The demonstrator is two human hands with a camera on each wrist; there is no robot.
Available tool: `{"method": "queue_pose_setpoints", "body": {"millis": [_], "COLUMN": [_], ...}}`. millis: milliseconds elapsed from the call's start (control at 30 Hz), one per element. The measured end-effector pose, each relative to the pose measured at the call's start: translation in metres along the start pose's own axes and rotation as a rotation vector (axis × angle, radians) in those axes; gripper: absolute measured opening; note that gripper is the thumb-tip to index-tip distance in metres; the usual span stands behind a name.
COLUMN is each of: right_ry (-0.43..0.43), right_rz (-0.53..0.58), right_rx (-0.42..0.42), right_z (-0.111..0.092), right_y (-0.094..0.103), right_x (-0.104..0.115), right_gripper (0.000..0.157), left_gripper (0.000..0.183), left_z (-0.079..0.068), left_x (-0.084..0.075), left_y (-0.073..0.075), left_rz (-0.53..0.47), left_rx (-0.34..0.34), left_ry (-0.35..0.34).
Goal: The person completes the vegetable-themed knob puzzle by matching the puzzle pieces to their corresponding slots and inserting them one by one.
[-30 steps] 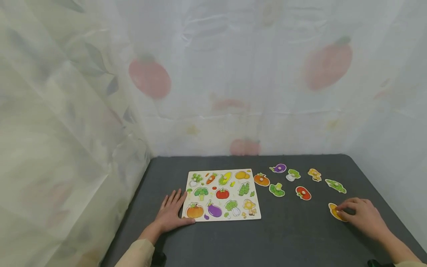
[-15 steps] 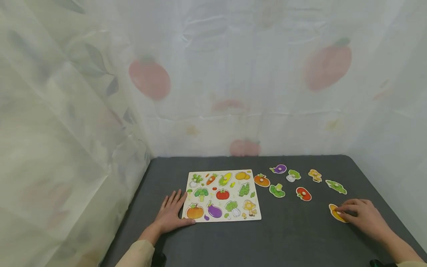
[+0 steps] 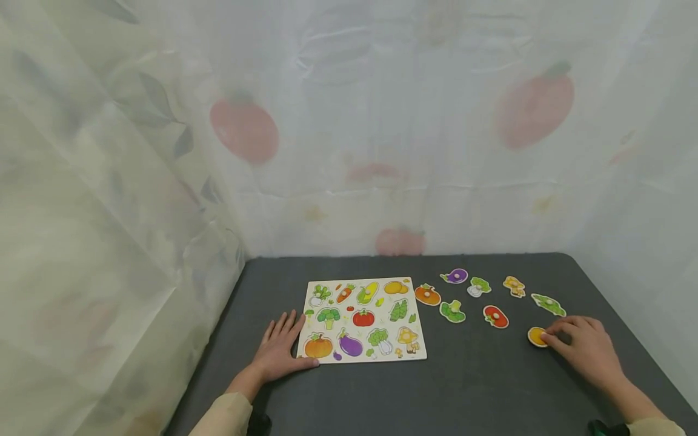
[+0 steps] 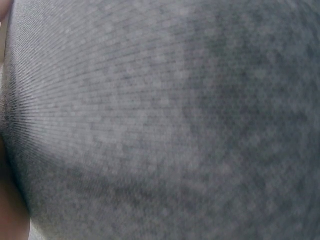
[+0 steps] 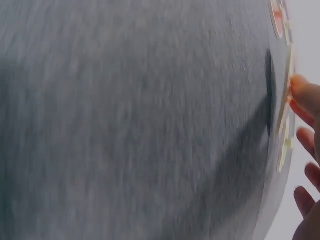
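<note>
Pinched between thumb and fingers of my right hand [image 3: 586, 350] is a yellow-orange potato puzzle piece [image 3: 537, 337]. The right wrist view shows this potato piece [image 5: 285, 92] nearly edge-on, raised off the table with a shadow below. My left hand [image 3: 277, 349] rests at the near-left corner of a white vegetable puzzle board [image 3: 376, 353], fingers spread along its left side and thumb at its front edge. Vegetable pictures cover the board. In the left wrist view only slivers of the left hand [image 4: 12, 210] show.
Between board and right hand lie knobbed pieces: a pumpkin [image 3: 428, 295], broccoli [image 3: 452, 310], eggplant [image 3: 455, 276], leafy cabbage [image 3: 479, 286], tomato [image 3: 495, 316], mushroom [image 3: 514, 286] and pea pod [image 3: 548, 304]. The dark table [image 3: 436, 393] meets printed curtains [image 3: 338, 151] behind and beside it.
My right hand has picked up the potato piece and moved it slightly left and away from me, turning it. The left hand, the board and the other pieces stay put.
</note>
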State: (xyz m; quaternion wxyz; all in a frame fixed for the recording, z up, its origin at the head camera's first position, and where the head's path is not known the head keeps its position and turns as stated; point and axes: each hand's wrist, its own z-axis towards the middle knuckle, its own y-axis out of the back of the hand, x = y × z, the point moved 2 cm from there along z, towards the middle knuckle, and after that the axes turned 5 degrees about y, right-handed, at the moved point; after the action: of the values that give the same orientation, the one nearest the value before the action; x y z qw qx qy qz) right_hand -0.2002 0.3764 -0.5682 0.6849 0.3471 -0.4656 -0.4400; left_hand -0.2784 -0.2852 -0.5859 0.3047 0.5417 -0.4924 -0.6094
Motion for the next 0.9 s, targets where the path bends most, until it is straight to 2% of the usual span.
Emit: {"method": "queue_pose_setpoints", "body": {"millis": [167,467,700,900], "right_ry": [-0.080,-0.107,-0.123,-0.159], "right_rz": [-0.008,0.029,0.176,0.197], "right_rx": [-0.016,-0.013,0.106,0.164], "right_z": [0.004,0.004,0.004,0.004], "right_y": [-0.006,-0.014,-0.014,-0.012], "right_x": [0.007,0.009,-0.001,-0.006], "right_gripper": [0.021,0.022,0.036,0.044], "left_gripper": [0.120,0.122,0.122,0.121], "left_z": [0.001,0.002,0.001,0.001], "left_x": [-0.002,0.004,0.003,-0.002], "left_y": [0.002,-0.003,-0.002,0.003], "left_rz": [0.028,0.021,-0.014,0.021], "left_rx": [0.029,0.018,0.002,0.032], "left_ry": [0.022,0.022,-0.002,0.018]}}
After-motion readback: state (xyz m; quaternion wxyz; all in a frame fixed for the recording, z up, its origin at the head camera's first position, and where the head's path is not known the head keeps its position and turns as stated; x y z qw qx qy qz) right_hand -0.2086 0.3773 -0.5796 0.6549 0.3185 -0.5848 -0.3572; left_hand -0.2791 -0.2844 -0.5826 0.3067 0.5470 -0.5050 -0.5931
